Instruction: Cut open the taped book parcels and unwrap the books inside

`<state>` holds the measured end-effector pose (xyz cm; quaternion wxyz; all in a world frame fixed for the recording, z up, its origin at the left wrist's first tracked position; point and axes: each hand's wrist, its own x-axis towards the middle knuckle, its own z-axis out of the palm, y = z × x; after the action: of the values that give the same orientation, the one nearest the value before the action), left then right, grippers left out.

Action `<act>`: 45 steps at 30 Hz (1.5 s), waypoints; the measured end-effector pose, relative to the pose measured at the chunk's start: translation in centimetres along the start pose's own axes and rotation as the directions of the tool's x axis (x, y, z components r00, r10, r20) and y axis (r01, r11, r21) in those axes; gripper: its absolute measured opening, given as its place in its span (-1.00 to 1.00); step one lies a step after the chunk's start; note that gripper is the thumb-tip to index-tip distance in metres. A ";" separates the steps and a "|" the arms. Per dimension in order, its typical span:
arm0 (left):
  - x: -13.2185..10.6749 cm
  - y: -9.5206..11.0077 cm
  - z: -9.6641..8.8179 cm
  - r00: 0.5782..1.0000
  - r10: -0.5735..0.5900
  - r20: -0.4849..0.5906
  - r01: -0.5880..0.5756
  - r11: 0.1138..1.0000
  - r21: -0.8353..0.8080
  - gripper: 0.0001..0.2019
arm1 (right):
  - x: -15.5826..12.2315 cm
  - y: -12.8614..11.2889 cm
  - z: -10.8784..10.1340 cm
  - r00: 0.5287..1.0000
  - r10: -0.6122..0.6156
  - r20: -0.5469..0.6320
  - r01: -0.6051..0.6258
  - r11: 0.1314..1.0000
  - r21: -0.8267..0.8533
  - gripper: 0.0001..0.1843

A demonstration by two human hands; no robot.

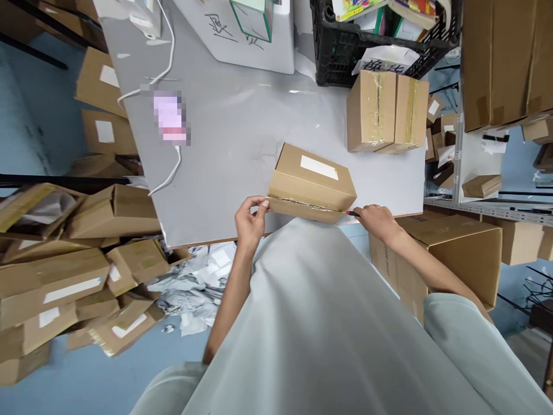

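Note:
A cardboard box (311, 184) with a white label lies at the front edge of the grey table, tilted towards me. A strip of clear tape runs along its near side. The thumb and fingers of my left hand (250, 222) pinch the left end of that taped edge. Held in my closed right hand (377, 221) is a slim black tool with a red end (352, 214); its tip meets the right end of the taped edge. Too little of the tool shows to tell its exact kind.
Two taped boxes (371, 112) stand at the table's right, before a black crate (341, 49) of books. A white bin (254, 55) is at the back. A phone-like blurred thing (170, 115) with a white cable lies left. Several boxes (52, 276) pile up on the left; a large open carton (466, 259) stands right.

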<state>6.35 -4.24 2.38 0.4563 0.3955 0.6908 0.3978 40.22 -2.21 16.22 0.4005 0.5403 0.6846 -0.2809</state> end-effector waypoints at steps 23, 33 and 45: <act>0.0 -2.8 -2.5 0.998 -0.061 -0.006 0.061 0.998 0.005 -0.56 | 3.5 -13.3 -10.0 0.894 -0.357 -0.271 0.374 0.927 0.010 -0.55; -0.6 -3.1 -2.7 0.994 -0.109 0.020 0.110 0.988 -0.107 -0.49 | 4.7 -15.4 -9.4 0.931 -0.308 -0.198 0.293 0.951 -0.101 -0.53; 0.0 -5.4 -3.7 0.982 -0.168 -0.091 0.159 0.983 -0.094 -0.46 | 1.6 -6.3 -5.3 0.998 -0.006 -0.064 0.000 0.995 -0.095 -0.50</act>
<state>1.92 -6.95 -1.54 0.4694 0.2971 0.7248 0.4075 32.65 1.32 17.34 0.4032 0.5284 0.7105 -0.2312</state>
